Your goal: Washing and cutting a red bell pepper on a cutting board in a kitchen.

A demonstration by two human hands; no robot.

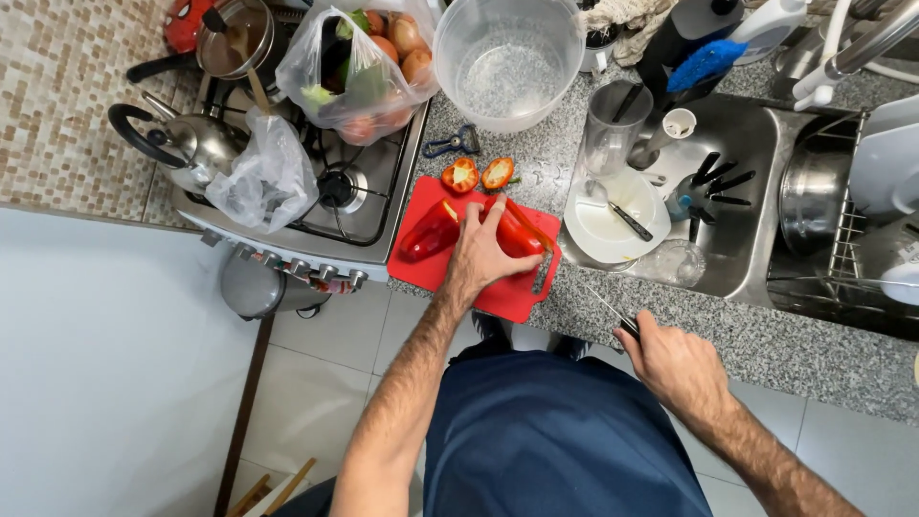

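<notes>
My left hand (479, 255) rests flat on a red cutting board (507, 297) and presses on red bell pepper pieces (428, 233). One long piece lies left of the hand, another (522, 235) shows at its right. Two small cut pepper ends (479, 174) lie on the grey counter just beyond the board. My right hand (675, 364) is closed around a knife (613, 311) with a dark handle, held over the counter's front edge, blade pointing toward the board.
A gas stove (354, 191) stands left with a kettle (187, 144), pot and plastic bags of vegetables (359, 67). A clear plastic tub (507, 57) sits behind the board. The sink (728, 201) holds a white plate, glass and utensils; a dish rack (852, 220) is at right.
</notes>
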